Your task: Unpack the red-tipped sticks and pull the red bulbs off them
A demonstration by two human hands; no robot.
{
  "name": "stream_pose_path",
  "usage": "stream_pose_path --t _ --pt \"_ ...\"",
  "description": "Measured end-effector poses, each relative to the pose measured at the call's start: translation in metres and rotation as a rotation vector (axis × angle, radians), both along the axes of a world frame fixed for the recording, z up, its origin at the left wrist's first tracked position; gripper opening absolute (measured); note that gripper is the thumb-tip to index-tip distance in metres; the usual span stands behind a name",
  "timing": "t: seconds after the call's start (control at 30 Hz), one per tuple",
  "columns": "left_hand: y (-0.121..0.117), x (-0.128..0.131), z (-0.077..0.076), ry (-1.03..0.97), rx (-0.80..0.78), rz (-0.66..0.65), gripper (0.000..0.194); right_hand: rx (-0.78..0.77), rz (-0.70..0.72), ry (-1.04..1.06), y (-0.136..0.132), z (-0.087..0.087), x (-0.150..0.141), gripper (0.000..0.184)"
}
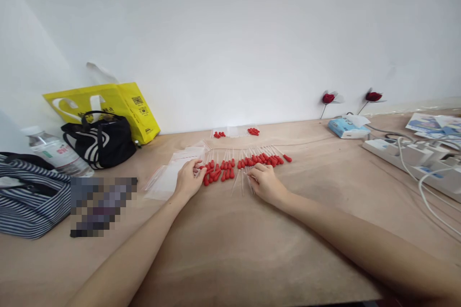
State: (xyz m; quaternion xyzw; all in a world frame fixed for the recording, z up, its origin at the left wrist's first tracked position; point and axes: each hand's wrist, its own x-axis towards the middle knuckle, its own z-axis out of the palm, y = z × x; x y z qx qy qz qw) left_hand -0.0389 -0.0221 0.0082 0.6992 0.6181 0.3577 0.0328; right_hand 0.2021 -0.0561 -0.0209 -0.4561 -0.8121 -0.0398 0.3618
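Many droppers with red rubber bulbs (252,159) and thin clear tubes lie in a row across the middle of the wooden table. My left hand (188,180) is at the row's left end, thumb and fingers closing around a red-bulbed dropper (202,168). More bulbs (227,173) lie in small groups just right of it. My right hand (267,183) rests below the row, its curled fingertips closed on thin tubes (249,183) that point toward me. Clear zip bags (163,181) lie flat beside and behind my left hand.
Against the wall lie bags with red bulbs (253,131). On the left stand a yellow bag (140,115), a black pouch (115,141), a plastic bottle (54,151) and a striped bag (36,206). To the right are a tissue pack (347,128) and power strips with cables (418,158).
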Motion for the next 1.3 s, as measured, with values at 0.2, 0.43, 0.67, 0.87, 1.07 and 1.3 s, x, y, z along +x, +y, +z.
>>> stream_pose_path --t 0.2,0.43,0.67,0.87,1.07,1.3 --pt "-0.004 0.006 0.005 0.045 -0.03 -0.035 0.034 -0.087 -0.036 -0.073 -0.003 0.003 -0.013 0.016" --pt "0.009 0.016 0.012 0.276 -0.018 -0.036 0.025 -0.188 0.02 -0.078 -0.008 0.008 -0.018 0.016" --pt "0.029 0.043 0.022 0.507 -0.241 0.128 0.025 -0.13 0.029 0.02 -0.01 0.007 -0.009 0.018" --pt "0.041 0.055 0.025 0.619 -0.288 0.177 0.037 -0.011 0.032 0.083 -0.015 -0.002 0.025 0.015" --pt "0.045 0.07 0.03 0.672 -0.331 0.169 0.028 0.025 0.01 0.069 -0.02 -0.004 0.048 0.015" --pt "0.042 0.07 0.036 0.639 -0.329 0.21 0.026 0.071 0.025 0.047 -0.02 -0.006 0.044 0.014"
